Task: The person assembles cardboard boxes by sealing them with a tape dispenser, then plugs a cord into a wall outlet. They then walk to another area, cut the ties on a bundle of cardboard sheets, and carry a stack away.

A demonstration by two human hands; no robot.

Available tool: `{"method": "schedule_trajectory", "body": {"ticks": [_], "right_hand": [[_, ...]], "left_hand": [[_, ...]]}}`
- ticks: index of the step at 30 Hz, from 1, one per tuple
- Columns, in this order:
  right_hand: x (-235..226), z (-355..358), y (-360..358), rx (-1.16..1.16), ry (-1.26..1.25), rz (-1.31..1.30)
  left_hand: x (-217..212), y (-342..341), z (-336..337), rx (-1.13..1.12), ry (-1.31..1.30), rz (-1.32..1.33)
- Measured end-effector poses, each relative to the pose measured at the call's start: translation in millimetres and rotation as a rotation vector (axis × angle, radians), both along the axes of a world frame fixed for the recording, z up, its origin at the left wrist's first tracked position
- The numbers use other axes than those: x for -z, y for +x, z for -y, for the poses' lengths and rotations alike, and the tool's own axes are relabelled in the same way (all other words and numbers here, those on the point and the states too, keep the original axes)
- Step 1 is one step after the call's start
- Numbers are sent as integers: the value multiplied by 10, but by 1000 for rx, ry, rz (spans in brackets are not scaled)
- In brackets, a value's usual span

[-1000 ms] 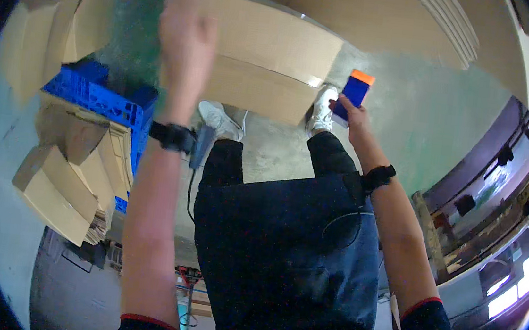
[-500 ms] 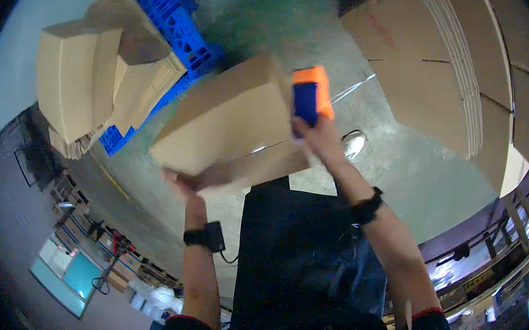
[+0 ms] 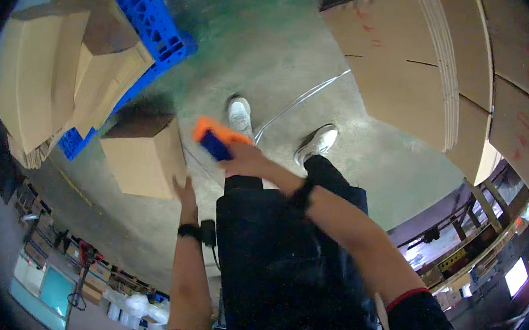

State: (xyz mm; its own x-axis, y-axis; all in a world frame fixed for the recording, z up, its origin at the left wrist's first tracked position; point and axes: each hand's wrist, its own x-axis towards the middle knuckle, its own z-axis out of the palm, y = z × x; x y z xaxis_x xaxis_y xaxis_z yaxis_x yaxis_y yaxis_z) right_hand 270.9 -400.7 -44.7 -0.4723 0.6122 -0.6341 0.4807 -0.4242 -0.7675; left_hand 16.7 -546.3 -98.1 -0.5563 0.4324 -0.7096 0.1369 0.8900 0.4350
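Note:
A brown cardboard box [image 3: 155, 163] with a dark opening at its top sits on the floor at my left. My left hand [image 3: 186, 192] is at the box's right side, fingers stretched out; whether it touches the cardboard is hard to tell. In front of my legs, my right hand [image 3: 244, 158] is closed round an orange and dark blue hand-held tool [image 3: 216, 144], blurred by motion. The tool's exact kind cannot be made out.
Folded cardboard [image 3: 38, 83] leans at the left by a blue plastic pallet [image 3: 142, 7]. Tall stacks of flat cartons [image 3: 404, 64] stand at the right. A white strap [image 3: 307, 95] lies on the floor between my shoes [image 3: 318, 142]. Shelving [image 3: 469, 244] stands at the lower right.
The box has gone from between my two hands in front of me to the floor at my left. My right hand has moved left and nearer with the tool, away from the box.

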Motion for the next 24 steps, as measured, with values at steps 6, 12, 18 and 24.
{"method": "schedule_trajectory", "body": {"ticks": [6, 12, 18, 24], "right_hand": [[112, 667, 1914, 1067, -450, -149], [-269, 1190, 2910, 1594, -373, 62], [-599, 1301, 3441, 1728, -203, 126], [-715, 1204, 4154, 1523, 233, 494]], "left_hand": [[-135, 1942, -2492, 1084, 454, -148], [-530, 4574, -2721, 1647, 873, 57], [-279, 5991, -2370, 1898, 1091, -484], [-332, 5945, -2359, 1979, 1080, -311]]}}
